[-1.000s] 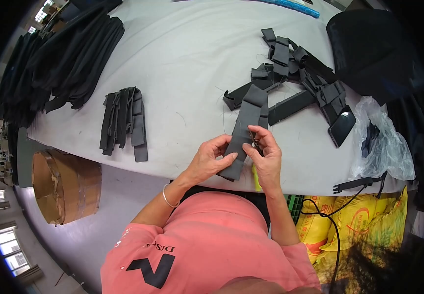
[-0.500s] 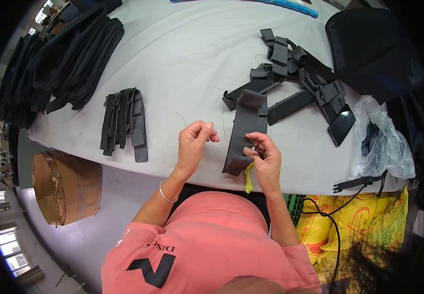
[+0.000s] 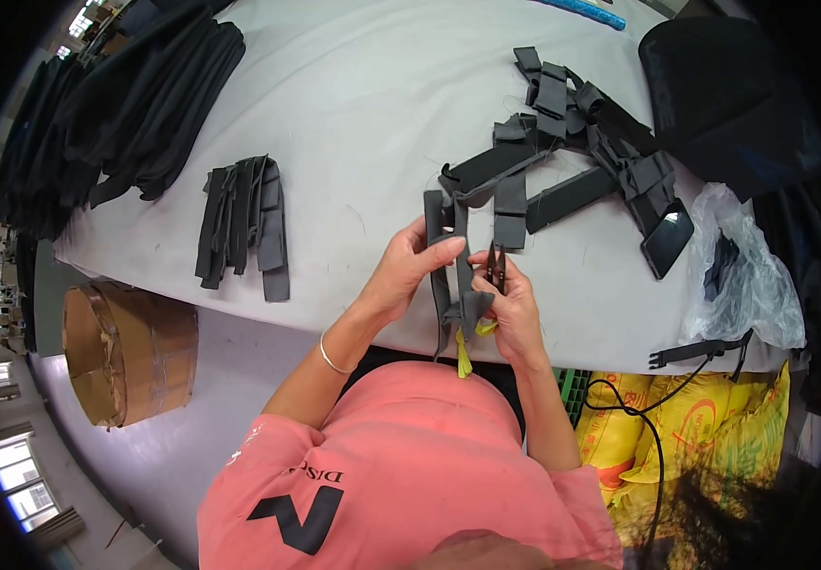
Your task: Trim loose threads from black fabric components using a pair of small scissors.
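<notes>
L hand (image 3: 410, 271) pinches dark strap (image 3: 448, 275) taut, R hand (image 3: 510, 304) closed on thread snips (image 3: 496, 268) at 3 o'clock—best nip close, w/o nicking fabric.

Single head-worn fisheye view, looking steeply down over own chest. Hands (image 3: 458, 280) close, near frame centre, forearms entering from lower edge. White counter (image 3: 353, 104) stretches ahead toward top; straight edges bow near dark circular rim.
</notes>
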`<state>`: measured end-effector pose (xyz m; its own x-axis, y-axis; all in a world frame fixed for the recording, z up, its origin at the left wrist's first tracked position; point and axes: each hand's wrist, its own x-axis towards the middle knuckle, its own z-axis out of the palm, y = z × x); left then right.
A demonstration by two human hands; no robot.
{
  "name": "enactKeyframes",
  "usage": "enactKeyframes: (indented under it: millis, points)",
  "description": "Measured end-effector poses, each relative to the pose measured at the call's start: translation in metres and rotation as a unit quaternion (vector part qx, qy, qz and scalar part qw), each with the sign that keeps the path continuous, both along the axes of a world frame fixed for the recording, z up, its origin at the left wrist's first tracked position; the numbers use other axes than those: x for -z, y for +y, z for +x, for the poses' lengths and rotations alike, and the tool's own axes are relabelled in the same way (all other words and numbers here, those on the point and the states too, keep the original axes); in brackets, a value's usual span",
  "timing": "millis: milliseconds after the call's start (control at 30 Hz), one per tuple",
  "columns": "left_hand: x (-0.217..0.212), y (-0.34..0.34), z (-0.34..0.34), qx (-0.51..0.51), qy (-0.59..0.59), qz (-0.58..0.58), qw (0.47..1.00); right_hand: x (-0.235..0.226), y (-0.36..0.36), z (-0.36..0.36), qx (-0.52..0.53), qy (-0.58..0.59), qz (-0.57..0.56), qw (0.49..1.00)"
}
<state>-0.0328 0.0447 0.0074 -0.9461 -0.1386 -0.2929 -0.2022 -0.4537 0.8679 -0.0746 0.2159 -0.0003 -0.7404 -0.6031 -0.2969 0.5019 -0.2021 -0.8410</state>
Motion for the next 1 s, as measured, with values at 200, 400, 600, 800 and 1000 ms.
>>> enactKeyframes:
  millis: [200, 400, 600, 800, 1000]
  points:
    - [-0.006, -0.004, -0.004, -0.066, -0.013, -0.029, 0.997, 0.013, 0.003, -0.001, -0.014, 0.118, 0.097, 0.988]
    - [0.019, -0.002, -0.012, -0.058, -0.018, -0.192, 0.98, 0.019, 0.019, -0.006, -0.001, 0.173, 0.156, 0.973]
    - [0.035, 0.008, -0.021, -0.06, -0.021, -0.22, 0.973, 0.003, 0.027, -0.004, 0.011, 0.307, 0.302, 0.903]
    - [0.037, 0.015, -0.023, -0.059, -0.041, -0.339, 0.938, -0.006, 0.034, -0.001, 0.007, 0.429, 0.393, 0.813]
    - [0.022, 0.023, -0.021, -0.046, -0.044, -0.424, 0.903, -0.005, 0.037, 0.001, -0.016, 0.539, 0.445, 0.714]
